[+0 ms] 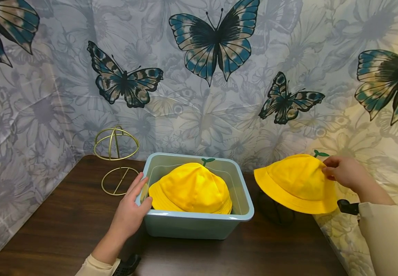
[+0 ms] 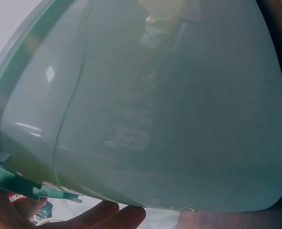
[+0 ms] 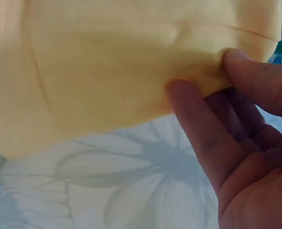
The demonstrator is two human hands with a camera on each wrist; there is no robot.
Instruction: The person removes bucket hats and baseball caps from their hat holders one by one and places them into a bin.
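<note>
The hats (image 1: 290, 182) are yellow with green leaves (image 1: 322, 154), the tub (image 1: 192, 227) blue-green, the table (image 1: 64, 218) brown, the cloth (image 1: 204, 119) flowery with blue-and-black butterflies (image 1: 216, 36).

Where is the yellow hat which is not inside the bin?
In the head view, the yellow hat is at the right, beside the light blue bin, near the right edge of the table; the right hand pinches it.

My left hand (image 1: 128, 212) and right hand (image 1: 349, 174) are bare. Plain cream fabric right sleeve (image 1: 388, 234), long, loose, straight cuff edge. Matching cream fabric left sleeve (image 1: 97, 267), lightly creased, only its end shows. Small black wrist unit (image 1: 128, 265) on my left, rounded black wrist unit (image 1: 347, 207) on my right; finer detail too small to tell.
</note>
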